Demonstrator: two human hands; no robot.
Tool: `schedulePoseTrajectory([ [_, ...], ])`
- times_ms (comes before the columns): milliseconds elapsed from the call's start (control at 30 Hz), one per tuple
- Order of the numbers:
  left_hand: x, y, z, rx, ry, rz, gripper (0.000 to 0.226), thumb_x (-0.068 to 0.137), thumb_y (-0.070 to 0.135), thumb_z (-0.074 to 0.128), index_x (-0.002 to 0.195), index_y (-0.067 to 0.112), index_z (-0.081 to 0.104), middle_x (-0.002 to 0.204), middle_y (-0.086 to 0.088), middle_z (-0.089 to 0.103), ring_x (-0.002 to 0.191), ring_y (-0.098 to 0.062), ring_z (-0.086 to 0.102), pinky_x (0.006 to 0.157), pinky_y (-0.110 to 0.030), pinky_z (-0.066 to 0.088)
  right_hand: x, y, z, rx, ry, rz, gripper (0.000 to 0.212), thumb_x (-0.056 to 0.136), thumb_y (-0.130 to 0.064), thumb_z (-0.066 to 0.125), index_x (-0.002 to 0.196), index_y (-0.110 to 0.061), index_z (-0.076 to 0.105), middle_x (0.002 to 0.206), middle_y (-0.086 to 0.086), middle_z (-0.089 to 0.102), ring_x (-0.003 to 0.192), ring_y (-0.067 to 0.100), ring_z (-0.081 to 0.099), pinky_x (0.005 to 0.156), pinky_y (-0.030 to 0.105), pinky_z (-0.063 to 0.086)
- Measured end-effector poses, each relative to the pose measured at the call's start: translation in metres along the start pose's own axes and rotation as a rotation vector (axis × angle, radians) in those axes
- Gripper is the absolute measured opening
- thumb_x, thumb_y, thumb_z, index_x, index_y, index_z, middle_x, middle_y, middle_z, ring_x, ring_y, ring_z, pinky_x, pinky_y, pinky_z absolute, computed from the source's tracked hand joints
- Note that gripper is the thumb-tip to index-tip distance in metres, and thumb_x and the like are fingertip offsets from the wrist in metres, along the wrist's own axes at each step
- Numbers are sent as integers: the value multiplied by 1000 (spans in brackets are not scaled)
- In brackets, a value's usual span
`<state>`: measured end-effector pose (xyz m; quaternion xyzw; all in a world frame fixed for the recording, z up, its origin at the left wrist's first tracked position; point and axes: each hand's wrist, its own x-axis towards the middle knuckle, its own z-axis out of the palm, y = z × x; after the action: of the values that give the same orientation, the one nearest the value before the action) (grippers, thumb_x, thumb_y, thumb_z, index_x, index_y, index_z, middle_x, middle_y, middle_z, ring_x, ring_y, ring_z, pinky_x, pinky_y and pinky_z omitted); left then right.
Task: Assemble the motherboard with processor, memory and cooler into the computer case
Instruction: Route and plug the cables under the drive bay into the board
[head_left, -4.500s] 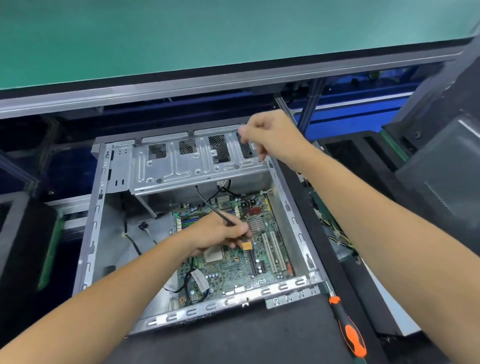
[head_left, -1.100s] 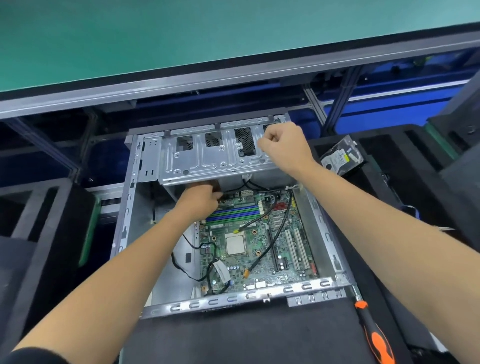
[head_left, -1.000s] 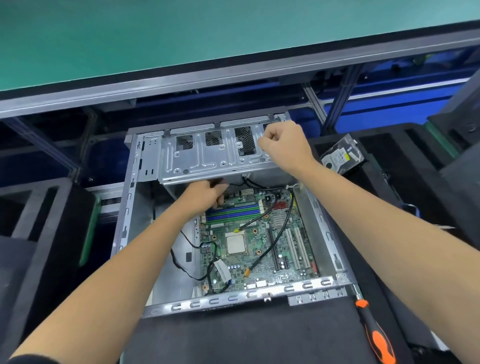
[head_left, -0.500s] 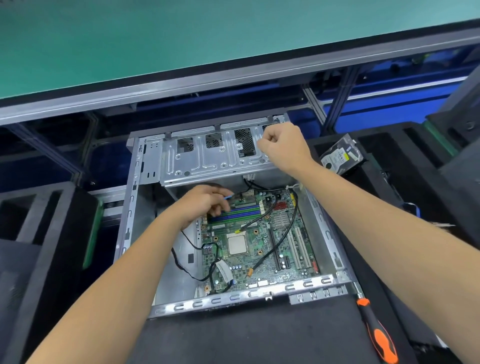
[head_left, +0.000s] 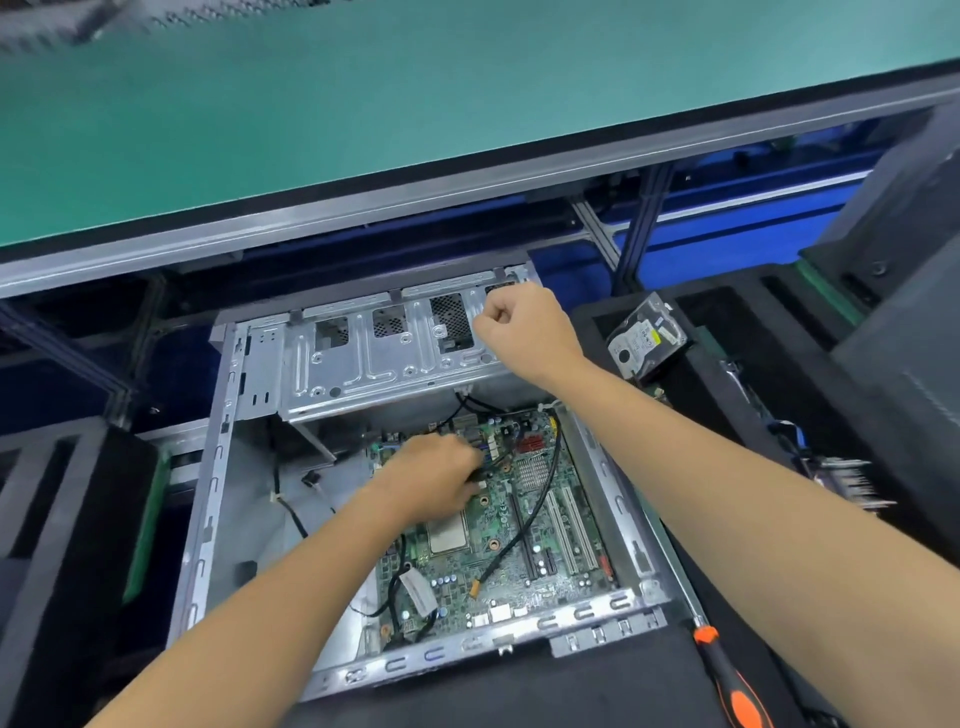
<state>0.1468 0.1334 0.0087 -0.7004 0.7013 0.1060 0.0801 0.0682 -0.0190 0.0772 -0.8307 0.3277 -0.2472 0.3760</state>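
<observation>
Hard drive label unreadable; left hand pinching cable, right hand fisted.

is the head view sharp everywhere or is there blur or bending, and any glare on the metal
Head view: the motherboard and both hands are fairly sharp; the far top-left corner above the green table is smeared by motion blur; the table's straight edge bows from wide-angle distortion; the computer case metal shows soft bright sheen, no blown-out glare; lighting is even, with shadows only deep under the table.
</observation>
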Motion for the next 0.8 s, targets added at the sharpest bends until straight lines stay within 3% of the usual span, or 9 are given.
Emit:
schedulePoseTrajectory([
  [67,2,2,-2,-287,-22,-63,33,92,32,58,68,14,44,68,1,56,61,-15,52,53,-24,33,0,0,0,-11,1,5,23,76,-17,56,61,-2,48,52,-1,38,51,14,31,51,26,29],
  [133,5,4,-11,-874,8,-186,33,92,24,61,66,8,48,59,1,54,50,-11,48,49,-23,38,0,0,0,-21,2,10,23,76,-18,56,62,-1,50,53,-1,41,51,14,33,51,26,31],
  [200,8,8,-22,-1472,10,-252,25,94,18,57,74,5,53,66,-4,59,46,-9,52,45,-20,44,0,-1,0,-27,-3,10,22,76,-18,56,63,-1,52,54,1,43,53,14,35,52,26,34],
  [300,10,16,-29,-1854,-39,-284,18,94,19,53,81,6,55,72,-6,60,49,-8,56,46,-14,48,-1,-3,-1,-25,-8,11,22,76,-17,57,62,-1,51,53,1,41,54,14,35,53,27,34],
  [433,10,15,-24,-1921,-91,-236,7,87,14,59,87,7,57,78,-4,63,58,-7,61,56,-13,52,-2,-3,-2,-28,-7,13,25,77,-17,58,55,-10,46,51,-3,39,53,14,35,53,27,34],
  [533,8,7,-21,-1911,-169,-156,17,79,-1,64,91,8,58,90,-6,67,68,-8,64,64,-16,54,-1,-3,-2,-23,-9,16,29,76,-16,57,53,-15,40,50,-4,36,53,14,34,53,27,34],
  [633,11,4,-17,-1650,-244,-109,21,82,-10,62,87,8,54,91,-9,71,71,-14,64,68,-25,54,0,-2,0,-28,-5,14,23,76,-16,56,58,-4,46,52,-1,38,53,14,34,52,26,33],
  [733,23,17,-12,-1315,-104,-209,23,80,-6,68,81,12,53,81,-6,68,66,-13,63,70,-33,55,1,-2,1,-37,-1,9,21,74,-18,55,63,0,51,53,0,40,53,14,34,52,26,33],
  [800,35,32,-10,-1187,55,-253,26,77,-1,73,77,17,54,72,2,63,58,-5,59,62,-23,51,1,-2,2,-35,0,2,22,71,-20,53,62,-1,50,52,0,41,53,14,36,52,26,34],
])
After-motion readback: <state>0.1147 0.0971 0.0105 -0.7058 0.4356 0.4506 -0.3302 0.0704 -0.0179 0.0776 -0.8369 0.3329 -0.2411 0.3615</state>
